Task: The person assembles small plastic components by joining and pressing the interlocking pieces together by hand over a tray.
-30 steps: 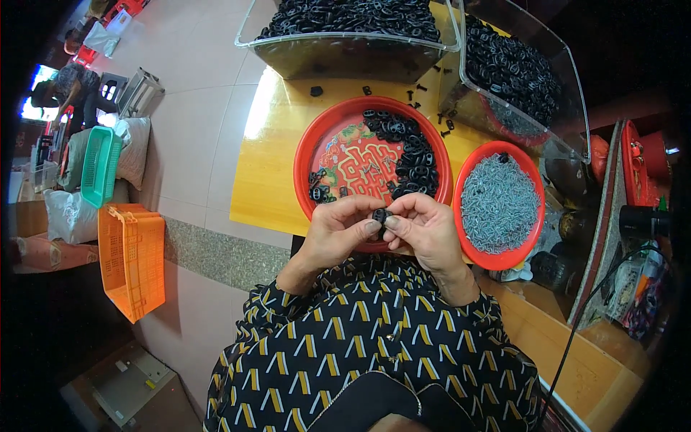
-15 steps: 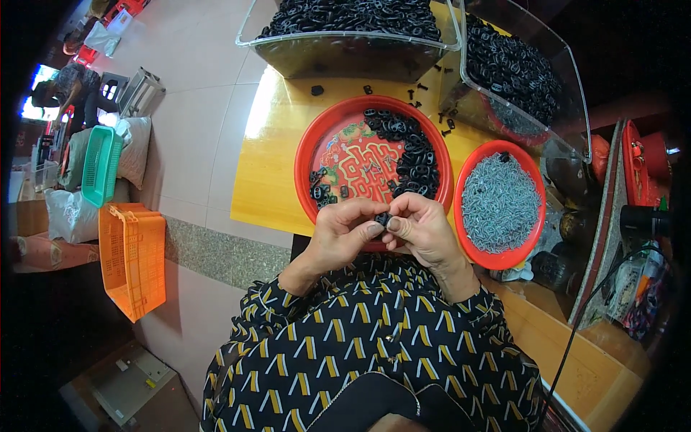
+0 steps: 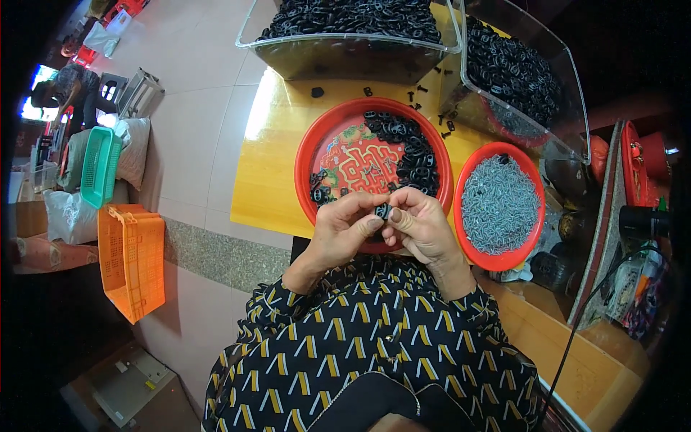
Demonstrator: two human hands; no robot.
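A small black plastic piece with holes is pinched between my two hands, over the near rim of a round red tray. My left hand grips its left side with thumb and forefinger. My right hand holds the other side between thumb and fingertips. Whether a tiny silver part is in the fingers too, I cannot tell. Similar black pieces are heaped along the tray's right side, with a smaller group at its left.
Right of the tray, small silver screw-like parts fill a red oval tray. Two clear bins of black pieces stand at the back of the yellow table. Orange and green baskets are on the left; a person is beyond.
The black piece has been turned in my fingers, so its face with the holes now shows. Both hands have stayed in nearly the same place.
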